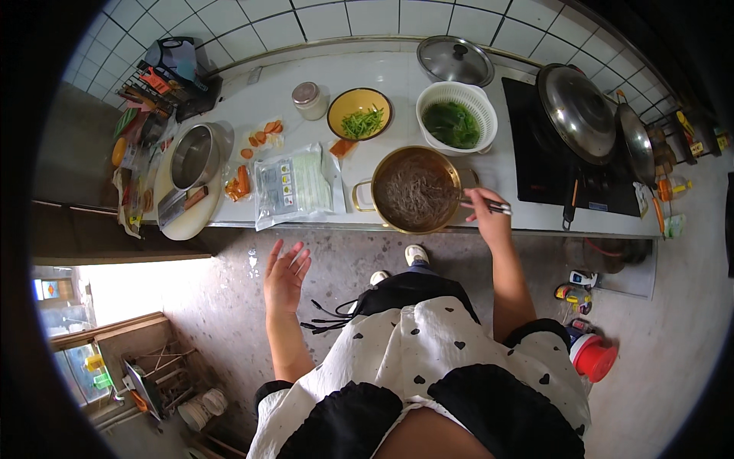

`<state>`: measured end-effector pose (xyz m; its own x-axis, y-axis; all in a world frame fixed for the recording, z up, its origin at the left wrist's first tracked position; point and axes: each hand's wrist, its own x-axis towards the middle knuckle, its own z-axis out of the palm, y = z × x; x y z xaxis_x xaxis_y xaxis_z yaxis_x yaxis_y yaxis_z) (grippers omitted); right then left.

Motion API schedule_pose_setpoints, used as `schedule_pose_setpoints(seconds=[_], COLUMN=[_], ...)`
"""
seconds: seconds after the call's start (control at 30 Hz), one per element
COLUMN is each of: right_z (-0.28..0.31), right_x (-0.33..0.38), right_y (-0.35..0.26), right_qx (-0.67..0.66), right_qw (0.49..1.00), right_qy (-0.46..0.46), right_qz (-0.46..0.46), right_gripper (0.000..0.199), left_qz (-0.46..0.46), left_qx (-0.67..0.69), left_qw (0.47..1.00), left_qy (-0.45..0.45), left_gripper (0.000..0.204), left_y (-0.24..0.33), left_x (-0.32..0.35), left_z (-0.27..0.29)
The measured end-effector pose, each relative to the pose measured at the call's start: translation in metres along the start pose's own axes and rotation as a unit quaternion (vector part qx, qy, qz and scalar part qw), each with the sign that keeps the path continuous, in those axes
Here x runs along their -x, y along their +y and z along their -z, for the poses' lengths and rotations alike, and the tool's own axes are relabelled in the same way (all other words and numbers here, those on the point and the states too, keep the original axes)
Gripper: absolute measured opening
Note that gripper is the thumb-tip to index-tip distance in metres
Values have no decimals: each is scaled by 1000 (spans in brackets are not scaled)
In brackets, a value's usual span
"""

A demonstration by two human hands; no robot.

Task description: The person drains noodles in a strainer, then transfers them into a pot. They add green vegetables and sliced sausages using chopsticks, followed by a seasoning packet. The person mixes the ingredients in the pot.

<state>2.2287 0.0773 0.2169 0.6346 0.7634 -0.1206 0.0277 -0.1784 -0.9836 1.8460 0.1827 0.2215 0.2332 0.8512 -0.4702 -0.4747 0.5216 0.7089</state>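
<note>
Two hands are in play, seen from the head camera. The right hand (489, 218) pinches a pair of dark chopsticks (489, 205) at the rim of the brass pot (413, 190), which sits at the front edge of the white counter (367, 73), full of brownish noodles. The left hand (286, 277) hangs free below the counter, fingers spread, holding nothing.

Risk, as I judge it: that pot stands right at the counter's lip, so a firm tug on the noodles could nudge it toward the drop, and with the left hand away, nothing steadies it. Slippery strands could also slide off the chopsticks onto the floor.

Behind the pot stand a white colander of greens (456, 118), a yellow bowl of green strips (359, 113) and a small jar (309, 99). Left of it lie a clear packet (294, 187), carrot slices (264, 134) and a steel bowl (195, 157) on a board with what looks like a cleaver. To the right, a black cooktop (550, 164) carries a lidded wok (575, 111). White tiled wall, grey concrete floor.
</note>
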Motion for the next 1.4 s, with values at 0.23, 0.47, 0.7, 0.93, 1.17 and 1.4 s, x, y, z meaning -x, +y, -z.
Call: schedule_pose_setpoints(seconds=[0.23, 0.47, 0.7, 0.93, 1.17, 1.4], right_z=[16, 19, 38, 60, 64, 42], right_x=[5, 8, -6, -21, -101, -178], right_y=[-10, 0, -8, -17, -57, -49], right_qx=[8, 54, 47, -93, -55, -33], right_qw=[997, 994, 994, 991, 989, 996], right_qy=[-9, -39, -70, -70, 92, 19], right_qz=[81, 84, 69, 59, 98, 79], right_gripper=[18, 16, 18, 25, 32, 32], left_qz=[16, 42, 50, 52, 75, 82], left_qx=[-32, -64, -75, -83, -111, -143], left_qw=[999, 996, 995, 994, 990, 985], left_qy=[-27, -45, -48, -41, -36, -50], left_gripper=[42, 40, 40, 39, 38, 39], left_y=[-12, -26, -46, -59, -59, -29], left_x=[-8, -18, -25, -25, -24, -32], left_z=[-24, -58, -87, -112, -109, -99])
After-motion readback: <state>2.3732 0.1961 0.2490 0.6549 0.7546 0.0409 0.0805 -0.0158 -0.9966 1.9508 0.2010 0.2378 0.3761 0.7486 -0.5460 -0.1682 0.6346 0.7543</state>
